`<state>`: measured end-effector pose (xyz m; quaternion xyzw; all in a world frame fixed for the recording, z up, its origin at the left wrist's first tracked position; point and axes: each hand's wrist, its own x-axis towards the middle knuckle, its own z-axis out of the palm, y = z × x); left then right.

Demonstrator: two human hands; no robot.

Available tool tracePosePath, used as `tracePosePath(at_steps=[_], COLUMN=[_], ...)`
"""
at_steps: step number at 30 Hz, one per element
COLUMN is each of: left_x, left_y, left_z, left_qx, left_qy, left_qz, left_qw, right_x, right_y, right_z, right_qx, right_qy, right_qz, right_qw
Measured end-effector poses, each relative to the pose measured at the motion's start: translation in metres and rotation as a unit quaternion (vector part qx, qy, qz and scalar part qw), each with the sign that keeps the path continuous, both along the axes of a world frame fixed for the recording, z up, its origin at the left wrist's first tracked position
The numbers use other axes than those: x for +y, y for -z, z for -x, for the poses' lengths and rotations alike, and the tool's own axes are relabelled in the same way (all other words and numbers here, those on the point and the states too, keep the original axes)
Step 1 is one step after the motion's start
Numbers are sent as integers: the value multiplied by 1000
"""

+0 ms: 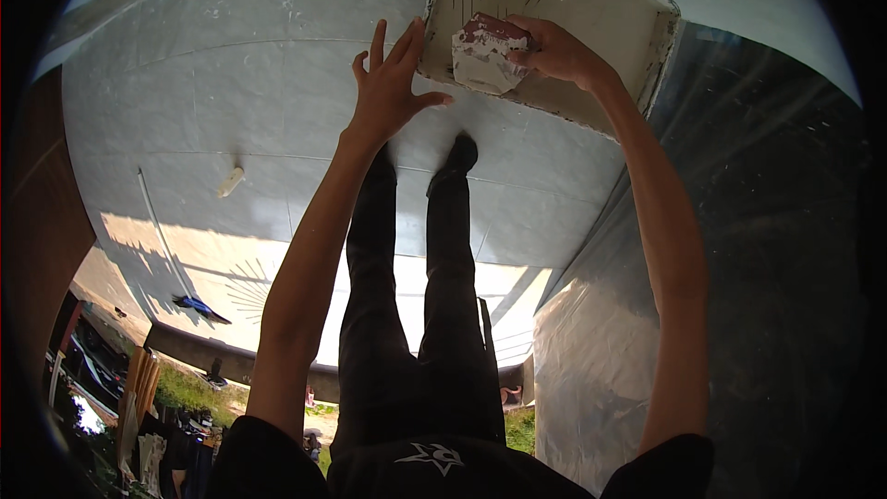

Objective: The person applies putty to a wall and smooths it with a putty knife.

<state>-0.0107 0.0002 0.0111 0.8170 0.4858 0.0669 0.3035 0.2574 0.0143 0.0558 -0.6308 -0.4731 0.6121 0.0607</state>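
Note:
My right hand [559, 54] grips a chunky block [488, 65], its upper part reddish brown with white flakes and its lower part pale, like a paint-caked brush or sponge. Thumb and fingers close round the block's right side. It sits over the near left part of a shallow cream tray [605, 32] with a worn, chipped rim and dark slits or lines in its far left part. Just outside the tray's left edge, my left hand [393, 79] is raised with its fingers spread and nothing in it. Whether its fingertips touch the rim, I cannot tell.
Grey tiles cover the floor [249, 83] around my feet. A small white bottle [231, 182] lies at left, near a long pole [162, 226] with a blue head. Shiny plastic sheeting [601, 351] hangs or lies at right. A dark low ledge [208, 356] runs behind my legs.

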Motion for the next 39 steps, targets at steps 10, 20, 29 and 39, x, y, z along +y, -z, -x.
tracePosePath(at_steps=[10,20,29,39], left_x=[24,75,103,108], left_y=[-100,-298,-462,-573], left_z=[15,-26,-105,-205], left_qx=[-80,-207,-286,-307], left_qy=[8,72,156,122], left_qz=[-48,-178,-324,-451], left_qw=[996,959,888,829], right_x=[-47,-57,-68,-33], right_y=[-126,-324,-459,-575], right_z=[17,24,-48,-171], right_qx=[244,323,340,40], right_qy=[356,481,515,478], right_qz=[-47,-258,-410,-644], right_qw=[901,773,671,596])
